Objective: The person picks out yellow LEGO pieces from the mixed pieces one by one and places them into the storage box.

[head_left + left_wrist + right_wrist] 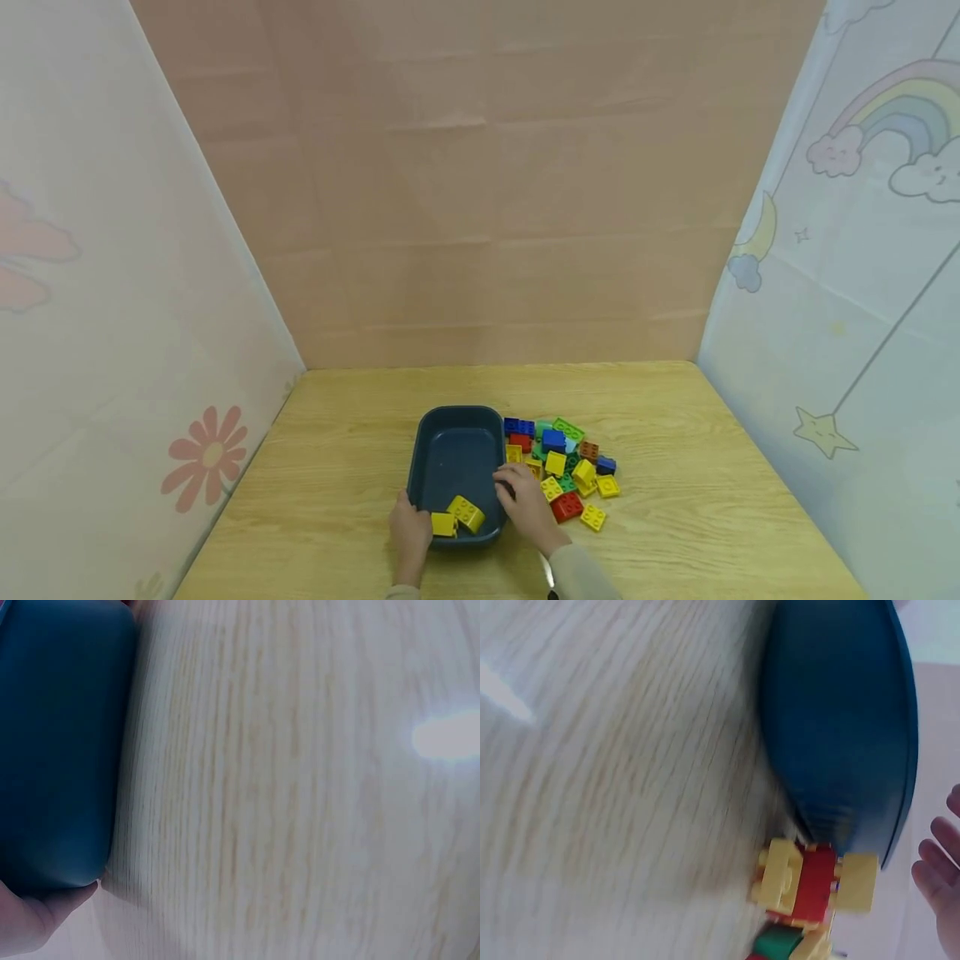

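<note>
A dark blue plastic tray (pixel 456 458) lies on the table, with two yellow toy bricks (pixel 467 513) in its near end. My left hand (pixel 411 529) grips the tray's near left edge; in the left wrist view its fingers (pixel 71 898) are against the tray's side (pixel 60 750). Over the tray's right rim is my right hand (pixel 525 507), its fingers loosely bent. The right wrist view shows that hand (pixel 945 877) holding nothing, beside the tray's wall (pixel 840 727). Below it in that view sit yellow and red bricks (pixel 814 881).
Right of the tray spreads a pile of toy bricks in yellow, blue, green, red and brown, among them a red brick (pixel 567 507) and a blue brick (pixel 553 441). The wooden table (pixel 675 500) is bounded by a tan back sheet (pixel 480 208) and printed side sheets (pixel 862 333).
</note>
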The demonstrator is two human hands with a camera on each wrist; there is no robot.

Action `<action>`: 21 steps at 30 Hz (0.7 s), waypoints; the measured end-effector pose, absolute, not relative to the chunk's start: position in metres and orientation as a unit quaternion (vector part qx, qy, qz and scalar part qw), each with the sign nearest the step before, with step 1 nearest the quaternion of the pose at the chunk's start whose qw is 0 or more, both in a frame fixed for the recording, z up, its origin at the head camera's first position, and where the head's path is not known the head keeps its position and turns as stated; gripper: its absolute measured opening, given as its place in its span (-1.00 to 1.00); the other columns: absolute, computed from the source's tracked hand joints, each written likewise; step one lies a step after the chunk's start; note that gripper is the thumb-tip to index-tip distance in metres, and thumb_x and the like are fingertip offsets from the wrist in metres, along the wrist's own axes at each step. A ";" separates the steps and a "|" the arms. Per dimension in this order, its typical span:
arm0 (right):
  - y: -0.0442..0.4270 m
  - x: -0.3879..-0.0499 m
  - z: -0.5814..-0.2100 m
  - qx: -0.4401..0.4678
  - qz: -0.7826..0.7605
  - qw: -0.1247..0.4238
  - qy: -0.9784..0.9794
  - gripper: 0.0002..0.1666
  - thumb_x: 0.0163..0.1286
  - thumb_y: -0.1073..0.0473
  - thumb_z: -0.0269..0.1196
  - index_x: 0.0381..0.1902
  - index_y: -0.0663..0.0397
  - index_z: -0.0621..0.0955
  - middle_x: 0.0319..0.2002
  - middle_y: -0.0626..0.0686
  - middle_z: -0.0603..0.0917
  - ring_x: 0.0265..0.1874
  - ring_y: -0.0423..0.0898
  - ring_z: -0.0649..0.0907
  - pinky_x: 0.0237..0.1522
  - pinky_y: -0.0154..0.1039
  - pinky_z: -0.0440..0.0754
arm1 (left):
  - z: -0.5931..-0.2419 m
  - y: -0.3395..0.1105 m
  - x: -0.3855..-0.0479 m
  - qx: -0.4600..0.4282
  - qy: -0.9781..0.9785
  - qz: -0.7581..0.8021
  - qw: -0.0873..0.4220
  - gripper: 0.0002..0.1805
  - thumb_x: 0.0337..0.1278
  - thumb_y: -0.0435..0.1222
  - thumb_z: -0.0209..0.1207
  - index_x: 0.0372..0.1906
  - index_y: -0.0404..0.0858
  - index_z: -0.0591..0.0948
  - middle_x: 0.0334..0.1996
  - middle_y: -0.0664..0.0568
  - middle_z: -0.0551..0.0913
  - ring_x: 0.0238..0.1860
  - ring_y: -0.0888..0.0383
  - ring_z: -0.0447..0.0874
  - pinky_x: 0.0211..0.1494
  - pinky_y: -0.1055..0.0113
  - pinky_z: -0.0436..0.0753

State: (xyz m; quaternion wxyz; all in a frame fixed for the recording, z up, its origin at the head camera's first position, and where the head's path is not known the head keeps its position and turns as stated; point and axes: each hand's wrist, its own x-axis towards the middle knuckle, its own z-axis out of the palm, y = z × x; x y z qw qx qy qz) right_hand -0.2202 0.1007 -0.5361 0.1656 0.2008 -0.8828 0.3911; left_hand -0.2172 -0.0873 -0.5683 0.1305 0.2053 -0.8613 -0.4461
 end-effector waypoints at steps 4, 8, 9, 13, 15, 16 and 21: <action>0.116 -0.216 -0.542 0.159 0.415 0.202 -0.873 -0.85 0.13 0.40 0.20 -0.30 0.26 0.63 -0.23 0.15 0.57 -0.23 0.04 0.55 -0.24 -0.09 0.53 | -0.570 -0.088 -0.217 0.207 -0.866 -0.436 0.126 -0.57 -0.23 -0.64 0.00 -0.07 -0.63 0.39 -0.26 -0.47 0.53 -0.23 -0.27 0.55 -0.32 -0.01 0.54; 0.133 -0.214 -0.548 0.119 0.402 0.247 -0.874 -0.84 0.09 0.43 0.22 -0.31 0.30 0.62 -0.27 0.14 0.58 -0.27 0.06 0.56 -0.28 -0.07 0.54 | -0.571 -0.089 -0.218 0.198 -0.865 -0.442 0.134 -0.54 -0.25 -0.65 -0.01 -0.04 -0.66 0.36 -0.28 -0.49 0.52 -0.25 -0.29 0.54 -0.32 -0.01 0.54; 0.137 -0.213 -0.548 0.108 0.398 0.259 -0.873 -0.84 0.08 0.44 0.23 -0.32 0.31 0.62 -0.28 0.15 0.58 -0.28 0.07 0.56 -0.29 -0.05 0.54 | -0.571 -0.090 -0.218 0.196 -0.864 -0.443 0.135 -0.53 -0.25 -0.65 -0.01 -0.04 -0.66 0.35 -0.28 -0.49 0.52 -0.24 -0.29 0.54 -0.32 -0.01 0.54; 0.155 -0.209 -0.551 0.068 0.388 0.292 -0.872 -0.81 0.01 0.48 0.24 -0.34 0.34 0.62 -0.32 0.17 0.58 -0.32 0.10 0.57 -0.33 -0.02 0.53 | -0.569 -0.090 -0.218 0.191 -0.862 -0.450 0.133 -0.52 -0.24 -0.65 -0.01 -0.03 -0.68 0.34 -0.24 -0.51 0.50 -0.22 -0.30 0.53 -0.29 -0.01 0.54; 0.163 -0.207 -0.554 0.045 0.387 0.290 -0.874 -0.81 -0.01 0.49 0.25 -0.35 0.35 0.62 -0.33 0.19 0.59 -0.32 0.11 0.57 -0.33 -0.02 0.54 | -0.568 -0.090 -0.218 0.190 -0.862 -0.451 0.133 -0.51 -0.25 -0.66 -0.01 -0.02 -0.68 0.34 -0.23 -0.52 0.50 -0.20 -0.30 0.53 -0.27 -0.01 0.54; 0.167 -0.205 -0.555 0.032 0.386 0.282 -0.878 -0.81 -0.01 0.49 0.25 -0.34 0.36 0.62 -0.33 0.19 0.59 -0.31 0.11 0.57 -0.31 -0.02 0.54 | -0.567 -0.089 -0.218 0.189 -0.862 -0.451 0.134 -0.52 -0.25 -0.66 -0.01 -0.02 -0.68 0.34 -0.23 -0.52 0.50 -0.21 -0.30 0.53 -0.27 -0.01 0.54; 0.184 -0.200 -0.563 -0.045 0.373 0.201 -0.905 -0.75 0.08 0.40 0.21 -0.22 0.38 0.59 -0.19 0.28 0.55 -0.15 0.21 0.52 -0.12 0.08 0.45 | -0.567 -0.088 -0.217 0.188 -0.862 -0.451 0.135 -0.54 -0.26 -0.66 -0.01 -0.05 -0.68 0.36 -0.23 -0.51 0.50 -0.20 -0.30 0.53 -0.27 -0.02 0.54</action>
